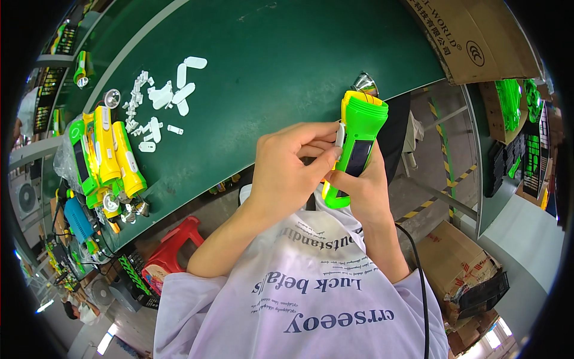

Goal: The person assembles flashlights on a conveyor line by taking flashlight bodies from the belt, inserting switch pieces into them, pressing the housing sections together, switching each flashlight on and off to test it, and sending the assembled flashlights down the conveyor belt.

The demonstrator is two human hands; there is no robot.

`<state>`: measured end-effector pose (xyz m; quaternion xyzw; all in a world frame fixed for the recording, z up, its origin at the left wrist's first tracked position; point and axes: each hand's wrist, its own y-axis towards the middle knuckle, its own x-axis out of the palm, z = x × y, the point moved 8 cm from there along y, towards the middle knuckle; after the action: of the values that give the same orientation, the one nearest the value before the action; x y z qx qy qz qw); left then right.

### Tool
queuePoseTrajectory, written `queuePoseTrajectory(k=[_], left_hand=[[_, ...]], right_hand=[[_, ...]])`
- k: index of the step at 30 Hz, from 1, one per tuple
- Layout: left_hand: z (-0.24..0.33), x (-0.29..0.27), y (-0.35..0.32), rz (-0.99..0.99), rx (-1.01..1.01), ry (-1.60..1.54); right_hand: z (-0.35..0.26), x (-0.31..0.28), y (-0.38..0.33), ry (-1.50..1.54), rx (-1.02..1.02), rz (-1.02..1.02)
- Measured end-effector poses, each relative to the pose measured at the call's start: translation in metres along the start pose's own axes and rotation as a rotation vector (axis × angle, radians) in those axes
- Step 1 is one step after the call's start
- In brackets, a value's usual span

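Observation:
My right hand [369,186] is closed round a green and yellow flashlight [366,122], held upright just off the green table's near edge. A dark rectangular panel [360,157] is set in its green side. At its wide top end, a silver reflector [365,84] sits tilted out of the head, apparently loose. My left hand [293,158] pinches a small white strip [340,135] between thumb and fingers. The strip touches the left side of the flashlight body; how far it sits in the shell is hidden by my fingers.
White oval pieces [183,93] and tiny white parts [133,107] lie scattered on the green table [257,66]. Several yellow and green flashlights [98,155] are piled at the left. A red stool [173,248] stands below, and a cardboard box [472,36] is at the far right.

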<state>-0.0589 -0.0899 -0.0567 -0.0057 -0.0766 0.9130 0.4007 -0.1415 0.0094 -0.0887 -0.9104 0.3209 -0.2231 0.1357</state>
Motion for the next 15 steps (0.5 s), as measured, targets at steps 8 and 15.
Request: queuePoseTrajectory(k=[8, 15], left_hand=[[0.012, 0.000, -0.004, -0.024, 0.257, 0.243], [0.017, 0.000, -0.001, 0.081, 0.099, 0.209]], right_hand=[[0.002, -0.002, 0.002, -0.014, -0.010, -0.062], [0.000, 0.003, 0.001, 0.019, -0.041, -0.029]])
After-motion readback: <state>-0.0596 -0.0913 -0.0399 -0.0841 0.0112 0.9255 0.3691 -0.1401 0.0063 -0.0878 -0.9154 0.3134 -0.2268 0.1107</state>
